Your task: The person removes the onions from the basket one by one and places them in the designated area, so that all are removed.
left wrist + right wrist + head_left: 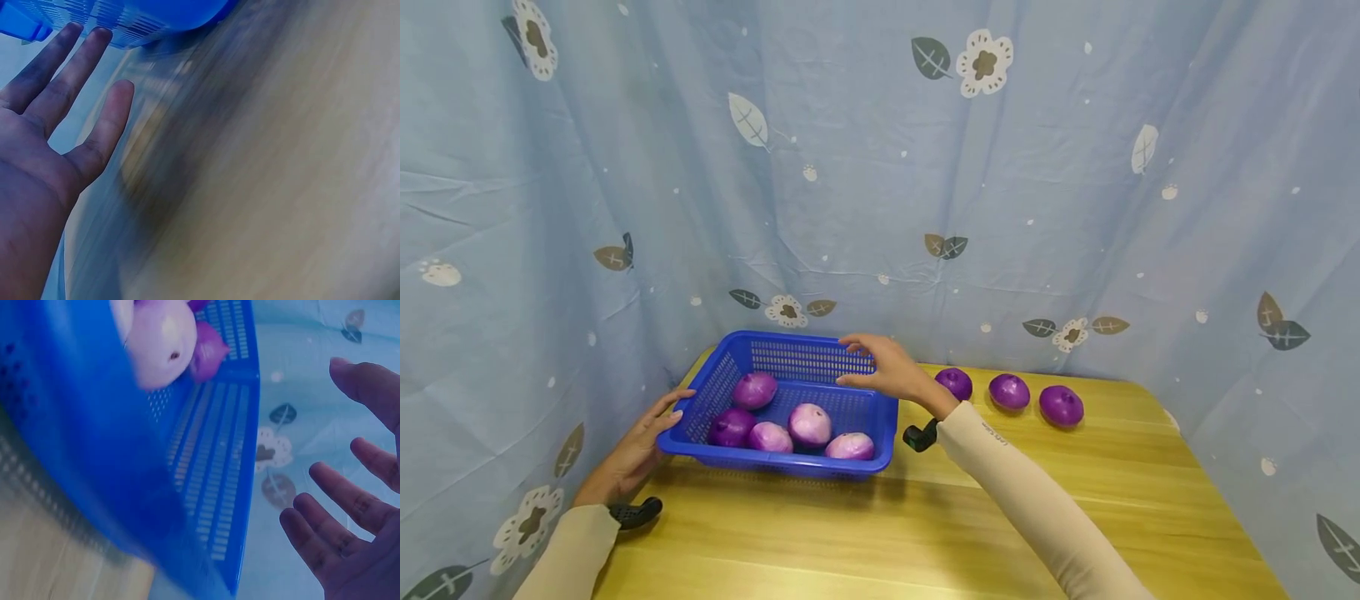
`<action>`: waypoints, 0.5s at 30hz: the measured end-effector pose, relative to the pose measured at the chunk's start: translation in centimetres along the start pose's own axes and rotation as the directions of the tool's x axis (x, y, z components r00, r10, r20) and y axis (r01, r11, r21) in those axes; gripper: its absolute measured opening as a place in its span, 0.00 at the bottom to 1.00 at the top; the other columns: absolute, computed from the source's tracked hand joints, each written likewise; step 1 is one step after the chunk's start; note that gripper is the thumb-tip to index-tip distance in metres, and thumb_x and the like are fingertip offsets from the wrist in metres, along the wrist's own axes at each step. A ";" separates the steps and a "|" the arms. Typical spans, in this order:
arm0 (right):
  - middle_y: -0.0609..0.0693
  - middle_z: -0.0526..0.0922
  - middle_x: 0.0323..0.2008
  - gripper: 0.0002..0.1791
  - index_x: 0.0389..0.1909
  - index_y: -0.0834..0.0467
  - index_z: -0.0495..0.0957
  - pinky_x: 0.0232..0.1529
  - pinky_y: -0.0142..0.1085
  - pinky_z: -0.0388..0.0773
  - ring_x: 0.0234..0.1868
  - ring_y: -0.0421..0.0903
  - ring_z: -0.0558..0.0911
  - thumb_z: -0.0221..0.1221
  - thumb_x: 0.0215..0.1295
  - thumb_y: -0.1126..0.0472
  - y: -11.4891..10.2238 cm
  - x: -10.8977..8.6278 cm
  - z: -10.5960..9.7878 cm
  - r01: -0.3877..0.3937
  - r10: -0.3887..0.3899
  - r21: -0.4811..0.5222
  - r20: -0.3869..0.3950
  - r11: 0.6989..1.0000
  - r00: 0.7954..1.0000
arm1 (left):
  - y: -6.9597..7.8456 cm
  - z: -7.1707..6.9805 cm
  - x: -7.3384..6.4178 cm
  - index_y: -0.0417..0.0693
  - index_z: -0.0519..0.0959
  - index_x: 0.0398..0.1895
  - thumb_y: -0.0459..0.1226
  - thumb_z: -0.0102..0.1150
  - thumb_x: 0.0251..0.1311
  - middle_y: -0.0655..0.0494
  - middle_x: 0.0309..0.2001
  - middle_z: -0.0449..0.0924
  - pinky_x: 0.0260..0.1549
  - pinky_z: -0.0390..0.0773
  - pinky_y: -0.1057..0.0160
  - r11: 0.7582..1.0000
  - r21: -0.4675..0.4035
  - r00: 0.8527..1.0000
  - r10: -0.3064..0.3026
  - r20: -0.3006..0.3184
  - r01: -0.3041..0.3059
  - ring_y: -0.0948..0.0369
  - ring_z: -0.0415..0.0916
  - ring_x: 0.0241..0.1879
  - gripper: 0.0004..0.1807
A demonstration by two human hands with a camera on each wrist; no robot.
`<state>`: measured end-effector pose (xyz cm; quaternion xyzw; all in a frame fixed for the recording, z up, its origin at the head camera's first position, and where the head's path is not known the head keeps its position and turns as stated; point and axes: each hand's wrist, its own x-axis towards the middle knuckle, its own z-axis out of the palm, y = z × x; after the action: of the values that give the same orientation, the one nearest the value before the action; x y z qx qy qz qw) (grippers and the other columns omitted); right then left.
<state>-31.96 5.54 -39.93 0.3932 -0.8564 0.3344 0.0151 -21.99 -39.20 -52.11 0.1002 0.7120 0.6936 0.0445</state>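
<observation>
A blue plastic basket with slotted walls holds several purple-and-white onions. At its left side is my left hand, fingers straight and spread. In the left wrist view, its fingertips lie close to the basket wall; whether they touch is hard to tell. My right hand is at the back right corner of the basket, holding nothing. The right wrist view shows its spread fingers apart from the basket, where a pale onion sits.
Three darker purple onions, a left one, a middle one and a right one, stand in a row on the wooden table, beyond my right forearm. A blue patterned curtain hangs behind and at both sides.
</observation>
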 end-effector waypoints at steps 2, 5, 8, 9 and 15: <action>0.52 0.80 0.62 0.37 0.71 0.51 0.71 0.60 0.46 0.76 0.61 0.53 0.79 0.70 0.64 0.43 -0.4 0.5 0.6 0.008 -0.008 0.009 0.023 1.000 1.000 | 0.0 0.1 0.0 0.63 0.58 0.79 0.43 0.39 0.83 0.58 0.65 0.59 0.50 0.82 0.60 1.000 0.004 1.000 -0.007 -0.001 0.007 0.62 0.80 0.54 0.25; 0.51 0.79 0.64 0.37 0.71 0.52 0.71 0.59 0.46 0.78 0.63 0.53 0.78 0.70 0.64 0.45 -1.0 1.2 1.1 0.020 -0.022 0.046 0.050 0.999 0.998 | 0.0 0.1 -0.1 0.62 0.58 0.78 0.44 0.39 0.83 0.58 0.65 0.60 0.49 0.83 0.59 1.000 0.000 1.000 -0.008 -0.001 0.008 0.62 0.80 0.53 0.24; 0.50 0.79 0.63 0.37 0.70 0.52 0.71 0.58 0.46 0.78 0.62 0.54 0.78 0.71 0.63 0.46 -1.7 1.9 1.6 0.022 -0.026 0.061 0.064 0.998 0.998 | 0.1 0.1 -0.1 0.63 0.59 0.78 0.43 0.39 0.83 0.60 0.64 0.62 0.48 0.83 0.60 1.000 -0.010 1.000 -0.001 0.007 0.001 0.61 0.81 0.52 0.24; 0.50 0.79 0.62 0.36 0.70 0.52 0.72 0.58 0.46 0.78 0.62 0.55 0.78 0.71 0.63 0.46 -1.9 2.1 1.8 0.023 -0.027 0.062 0.067 0.998 0.997 | 0.1 0.1 -0.1 0.63 0.59 0.78 0.43 0.39 0.83 0.60 0.63 0.62 0.48 0.83 0.60 1.000 -0.015 1.000 0.003 0.009 -0.003 0.61 0.81 0.52 0.24; 0.51 0.80 0.61 0.36 0.69 0.51 0.72 0.59 0.43 0.77 0.61 0.51 0.79 0.70 0.63 0.42 -2.8 3.2 3.3 -0.008 0.001 0.050 0.136 0.999 0.991 | 0.2 0.2 0.0 0.64 0.60 0.78 0.43 0.40 0.83 0.60 0.63 0.63 0.48 0.83 0.60 1.000 -0.014 1.000 -0.012 -0.009 0.012 0.60 0.82 0.51 0.24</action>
<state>-31.50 0.18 -39.97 0.4133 -0.8476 0.3284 -0.0540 -21.93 -39.02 -51.92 0.0926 0.7078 0.6988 0.0461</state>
